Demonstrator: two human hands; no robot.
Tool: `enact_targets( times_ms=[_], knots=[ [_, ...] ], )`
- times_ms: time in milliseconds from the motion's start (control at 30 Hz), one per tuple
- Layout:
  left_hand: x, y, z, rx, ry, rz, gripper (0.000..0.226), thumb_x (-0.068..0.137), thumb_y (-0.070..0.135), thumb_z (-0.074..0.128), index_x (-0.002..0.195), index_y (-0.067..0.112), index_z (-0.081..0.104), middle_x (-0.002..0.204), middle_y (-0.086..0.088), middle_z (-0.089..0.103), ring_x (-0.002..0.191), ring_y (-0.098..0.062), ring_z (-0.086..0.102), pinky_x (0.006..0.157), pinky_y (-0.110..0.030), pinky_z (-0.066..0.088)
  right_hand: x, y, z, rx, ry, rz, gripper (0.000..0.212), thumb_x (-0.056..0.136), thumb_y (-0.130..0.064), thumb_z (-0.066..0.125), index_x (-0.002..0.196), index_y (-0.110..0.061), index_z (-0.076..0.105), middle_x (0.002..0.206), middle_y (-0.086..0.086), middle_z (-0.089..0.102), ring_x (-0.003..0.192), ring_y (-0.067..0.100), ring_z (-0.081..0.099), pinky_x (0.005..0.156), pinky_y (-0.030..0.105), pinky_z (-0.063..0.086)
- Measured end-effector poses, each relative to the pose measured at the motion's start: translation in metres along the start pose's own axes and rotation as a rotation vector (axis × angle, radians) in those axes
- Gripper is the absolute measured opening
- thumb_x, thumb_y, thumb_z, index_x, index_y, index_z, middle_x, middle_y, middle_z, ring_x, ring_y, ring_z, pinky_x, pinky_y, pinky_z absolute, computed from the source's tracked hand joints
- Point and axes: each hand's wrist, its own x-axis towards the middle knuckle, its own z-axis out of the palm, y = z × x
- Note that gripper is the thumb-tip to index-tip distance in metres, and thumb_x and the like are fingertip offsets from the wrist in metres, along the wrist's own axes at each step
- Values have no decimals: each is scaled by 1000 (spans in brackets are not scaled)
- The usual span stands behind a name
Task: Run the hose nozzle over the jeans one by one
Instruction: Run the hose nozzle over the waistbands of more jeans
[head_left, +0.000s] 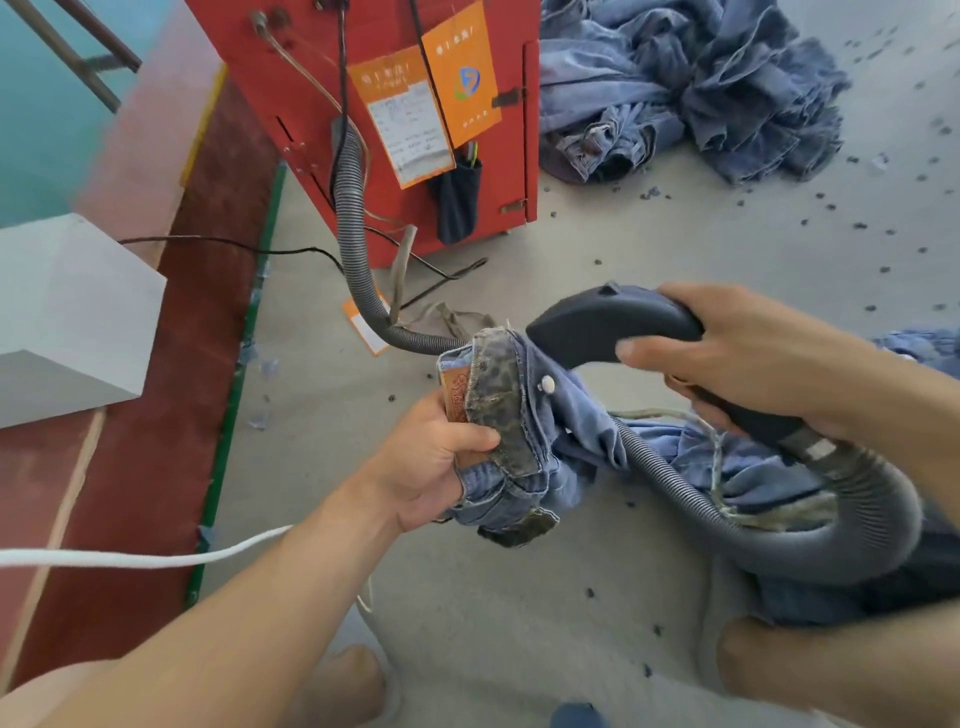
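My left hand (441, 457) grips the waistband of a pair of light blue jeans (524, 436), thumb over the folded band beside a tan leather patch. The rest of the jeans drapes down to the right over my lap. My right hand (743, 358) grips the dark curved hose nozzle (608, 322), whose tip sits against the top of the waistband. A grey ribbed hose (810, 540) loops from the nozzle's rear under my right forearm and runs on the floor to the red machine.
A red machine cabinet (384, 104) with orange labels stands ahead, the hose (353, 228) plugged into it. A heap of blue jeans (685, 88) lies at the back right. Dark lint bits dot the grey floor. A white block (72, 317) and white cord (156, 558) are left.
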Motion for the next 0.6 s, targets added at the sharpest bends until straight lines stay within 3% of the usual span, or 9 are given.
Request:
enact_targets(
  times_ms=[133,200,333,533,600],
  knots=[
    [0,2,-2,66,25,13,49,90,-26,43,133,-7,56,121,-25,67,110,-41,65,100,-53,56,-9,-5,12,-67,-156,3,10,94,-44,69,90,-37,62,51,5,61,38,19,55,40,32,51],
    [0,1,-3,73,33,6,49,89,-27,42,135,-11,52,120,-27,64,108,-41,65,102,-56,52,-1,-7,23,-108,-84,-12,11,94,-42,67,91,-33,61,51,2,60,38,16,55,40,29,49],
    [-5,-1,-2,132,-15,-12,41,87,-29,44,114,-5,65,104,-21,73,91,-33,74,82,-42,62,14,-2,20,-56,102,14,17,97,-40,66,95,-24,62,54,1,59,38,15,53,43,33,50],
    [-5,0,-8,200,-46,38,43,79,-21,51,105,4,74,106,-15,76,100,-29,75,83,-33,60,4,6,-11,121,-268,89,11,93,-41,72,97,-32,68,58,5,58,44,25,52,45,34,50],
    [-5,1,-12,187,-79,41,46,75,-15,52,104,9,79,109,-15,76,103,-30,74,86,-35,60,6,5,-5,127,-292,103,14,93,-43,72,103,-32,69,60,4,56,46,23,51,46,34,49]
  ],
)
